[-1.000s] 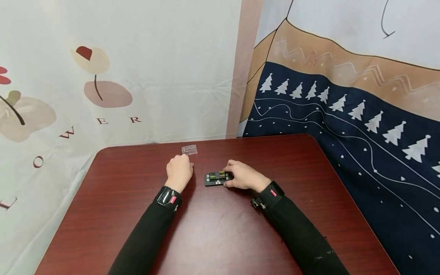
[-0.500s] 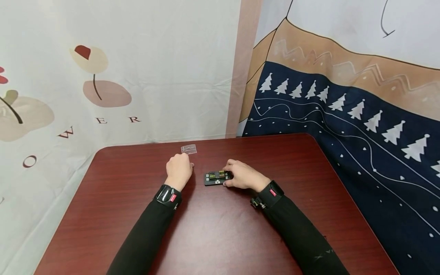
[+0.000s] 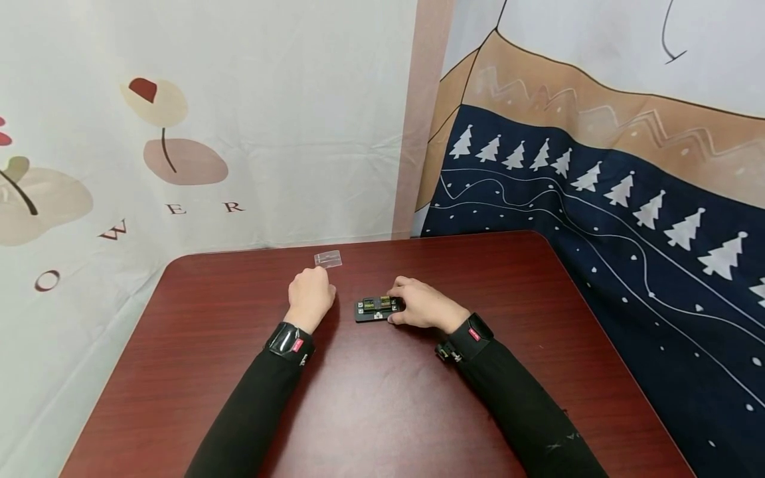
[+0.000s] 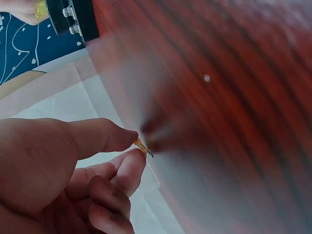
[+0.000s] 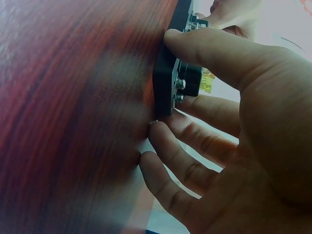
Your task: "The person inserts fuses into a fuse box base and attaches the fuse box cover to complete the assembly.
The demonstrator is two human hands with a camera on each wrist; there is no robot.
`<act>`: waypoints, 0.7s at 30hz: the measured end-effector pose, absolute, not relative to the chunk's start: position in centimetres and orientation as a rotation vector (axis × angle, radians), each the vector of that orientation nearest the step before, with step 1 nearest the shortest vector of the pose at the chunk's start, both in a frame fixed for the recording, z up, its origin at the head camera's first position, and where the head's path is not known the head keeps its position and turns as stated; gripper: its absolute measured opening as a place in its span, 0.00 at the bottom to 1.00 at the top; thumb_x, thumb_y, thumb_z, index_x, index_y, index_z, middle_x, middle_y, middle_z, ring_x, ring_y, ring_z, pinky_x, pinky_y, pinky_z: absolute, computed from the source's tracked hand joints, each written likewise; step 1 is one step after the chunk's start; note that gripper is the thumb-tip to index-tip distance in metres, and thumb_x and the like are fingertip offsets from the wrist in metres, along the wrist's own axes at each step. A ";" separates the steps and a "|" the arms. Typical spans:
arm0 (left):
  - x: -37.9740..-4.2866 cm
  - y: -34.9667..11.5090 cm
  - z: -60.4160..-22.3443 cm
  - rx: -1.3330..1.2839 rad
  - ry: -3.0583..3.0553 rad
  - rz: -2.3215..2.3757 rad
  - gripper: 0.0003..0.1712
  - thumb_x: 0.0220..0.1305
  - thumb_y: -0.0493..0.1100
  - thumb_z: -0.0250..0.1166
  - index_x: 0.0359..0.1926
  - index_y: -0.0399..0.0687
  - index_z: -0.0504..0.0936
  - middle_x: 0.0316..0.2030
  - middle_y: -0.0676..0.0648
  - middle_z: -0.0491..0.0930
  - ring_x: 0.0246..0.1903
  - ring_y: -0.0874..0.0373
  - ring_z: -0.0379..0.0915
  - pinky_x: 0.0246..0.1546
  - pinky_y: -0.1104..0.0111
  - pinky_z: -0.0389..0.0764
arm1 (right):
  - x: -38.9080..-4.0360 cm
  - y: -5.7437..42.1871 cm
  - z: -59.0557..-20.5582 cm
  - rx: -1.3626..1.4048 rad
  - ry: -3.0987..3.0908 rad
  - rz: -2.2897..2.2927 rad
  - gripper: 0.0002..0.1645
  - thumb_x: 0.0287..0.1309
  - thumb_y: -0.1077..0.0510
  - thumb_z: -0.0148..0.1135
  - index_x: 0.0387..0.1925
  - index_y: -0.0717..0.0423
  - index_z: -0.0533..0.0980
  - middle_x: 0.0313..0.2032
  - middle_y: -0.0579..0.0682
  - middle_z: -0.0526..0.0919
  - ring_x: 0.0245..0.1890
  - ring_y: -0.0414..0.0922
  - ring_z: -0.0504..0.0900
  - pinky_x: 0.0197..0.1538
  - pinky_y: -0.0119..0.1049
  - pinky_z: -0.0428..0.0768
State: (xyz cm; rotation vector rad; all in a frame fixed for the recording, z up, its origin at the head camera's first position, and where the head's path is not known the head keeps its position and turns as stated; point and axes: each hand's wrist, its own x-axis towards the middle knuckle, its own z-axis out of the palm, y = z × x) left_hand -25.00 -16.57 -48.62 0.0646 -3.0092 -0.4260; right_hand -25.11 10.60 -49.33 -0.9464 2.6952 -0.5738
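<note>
In the head view my left hand (image 3: 309,299) is over the table, left of a black block with screw terminals (image 3: 369,311). The left wrist view shows its thumb and forefinger pinching a tiny amber piece with a dark pointed metal end (image 4: 141,145). My right hand (image 3: 429,305) grips the right end of the block, thumb on the near side and fingers on the far side. The block lies flat and carries yellow-green parts on top, plus bright screws (image 5: 180,84) seen up close in the right wrist view. The fingers cover its right end.
A clear plastic piece (image 3: 329,259) lies near the back edge of the reddish-brown table (image 3: 382,411), just beyond my left hand. A pale printed cloth (image 3: 311,133) and a dark blue one with white trees (image 3: 538,192) hang behind the table.
</note>
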 end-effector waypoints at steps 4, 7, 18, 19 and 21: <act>-25.1 -16.7 -48.7 0.073 -3.003 -0.417 0.10 0.66 0.39 0.68 0.29 0.37 0.86 0.33 0.33 0.90 0.35 0.34 0.90 0.32 0.44 0.89 | -25.2 10.5 -49.4 -0.958 2.699 -0.568 0.29 0.64 0.49 0.79 0.64 0.55 0.86 0.50 0.46 0.81 0.49 0.44 0.79 0.55 0.41 0.79; -25.2 -16.9 -48.9 0.065 -2.982 -0.420 0.12 0.67 0.39 0.66 0.26 0.37 0.86 0.32 0.33 0.89 0.35 0.34 0.89 0.32 0.43 0.89 | -25.2 10.5 -49.5 -0.955 2.702 -0.566 0.29 0.64 0.50 0.79 0.64 0.55 0.86 0.50 0.47 0.81 0.49 0.44 0.79 0.55 0.41 0.79; -24.6 -16.4 -47.3 -0.313 -2.983 -0.278 0.10 0.77 0.42 0.68 0.41 0.41 0.90 0.39 0.41 0.90 0.45 0.41 0.90 0.46 0.49 0.87 | -25.5 10.5 -49.6 -0.926 2.689 -0.564 0.30 0.64 0.48 0.79 0.65 0.54 0.85 0.51 0.46 0.81 0.49 0.43 0.79 0.55 0.41 0.80; -24.5 -16.3 -47.1 -0.366 -2.974 -0.274 0.09 0.78 0.43 0.68 0.42 0.42 0.90 0.40 0.42 0.90 0.46 0.42 0.90 0.48 0.49 0.87 | -25.5 10.5 -49.6 -0.926 2.690 -0.565 0.30 0.64 0.48 0.79 0.65 0.54 0.85 0.51 0.46 0.81 0.49 0.43 0.79 0.55 0.41 0.80; -24.5 -16.0 -46.8 -0.445 -2.958 -0.288 0.09 0.78 0.43 0.68 0.42 0.44 0.90 0.41 0.44 0.91 0.48 0.43 0.90 0.52 0.49 0.85 | -25.5 10.4 -49.6 -0.927 2.691 -0.566 0.30 0.64 0.48 0.79 0.65 0.55 0.85 0.51 0.46 0.81 0.49 0.43 0.79 0.56 0.41 0.80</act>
